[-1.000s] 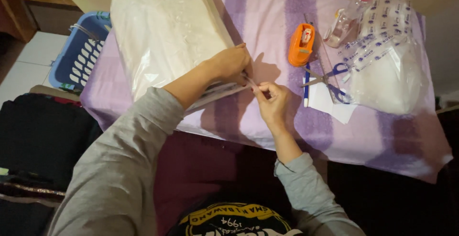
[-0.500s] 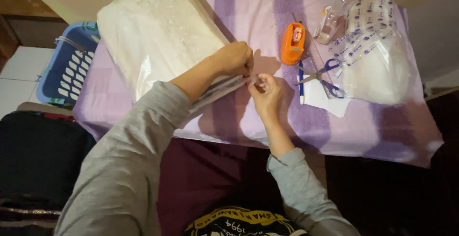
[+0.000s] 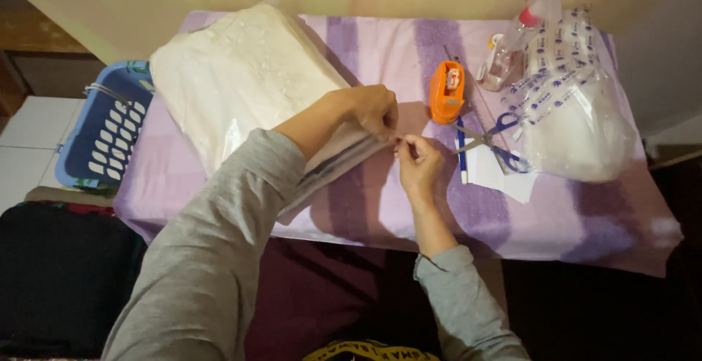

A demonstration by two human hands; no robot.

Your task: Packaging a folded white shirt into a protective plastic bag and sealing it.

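Head view, hands: the left hand [image 3: 371, 111] sits at the centre of the frame, fingers curled down onto the near corner of the large white fabric stack wrapped in clear plastic [image 3: 245, 83]; the right hand [image 3: 418, 162] is just right of it, thumb and forefinger pinched narrowly together at that same corner.
Grip: both hands are closed on the plastic edge; what exactly lies between the right fingertips is too small to tell.
Bundle: it lies tilted across the upper left of the purple-and-white striped tablecloth [image 3: 380, 207].
Right of the hands: an orange plastic tape dispenser [image 3: 447, 92], blue-handled scissors [image 3: 497, 138] on white paper slips [image 3: 504, 178], and a blue pen [image 3: 462, 152].
Upper right: a clear printed plastic bag of white material [image 3: 578, 112].
Left edge: a blue slotted plastic basket [image 3: 102, 134].
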